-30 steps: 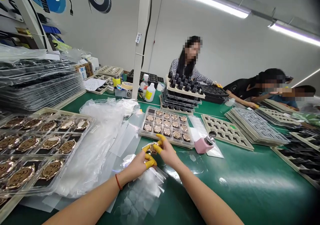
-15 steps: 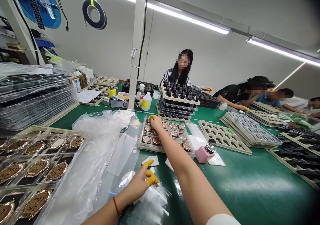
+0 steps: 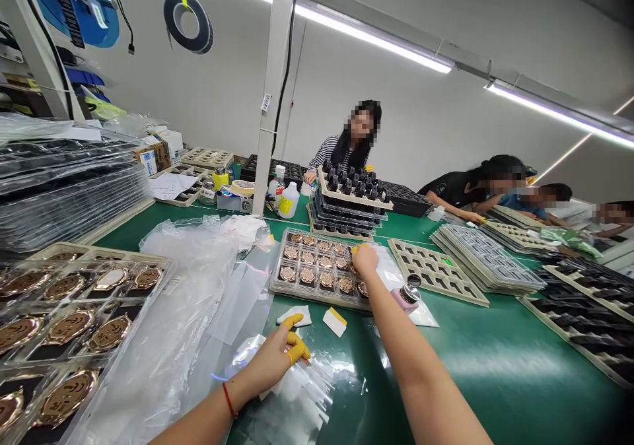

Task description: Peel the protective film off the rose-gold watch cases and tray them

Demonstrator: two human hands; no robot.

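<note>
My right hand (image 3: 365,260) reaches over the right side of a clear plastic tray (image 3: 321,298) that holds rows of rose-gold watch cases (image 3: 307,275). Its fingers are curled down, with one yellow finger cot showing; whatever they grip is hidden. Low over clear plastic film (image 3: 302,399) is my left hand (image 3: 275,359), its thumb and fingers apart in yellow cots and nothing held. A white folded wipe (image 3: 296,315) lies just beyond the left thumb, and a small white-and-yellow pad (image 3: 335,322) is to its right.
A pink pump bottle (image 3: 407,294) stands beside the tray, partly behind my right arm. At left is a larger tray of watch parts (image 3: 69,326) near crumpled plastic bags (image 3: 191,267). Stacked trays (image 3: 347,224) rise beyond. Several co-workers sit across the green table (image 3: 475,359).
My right hand has moved from the tray's far left corner to its right side, uncovering the watch cases in the middle. My left hand has stayed nearly still.
</note>
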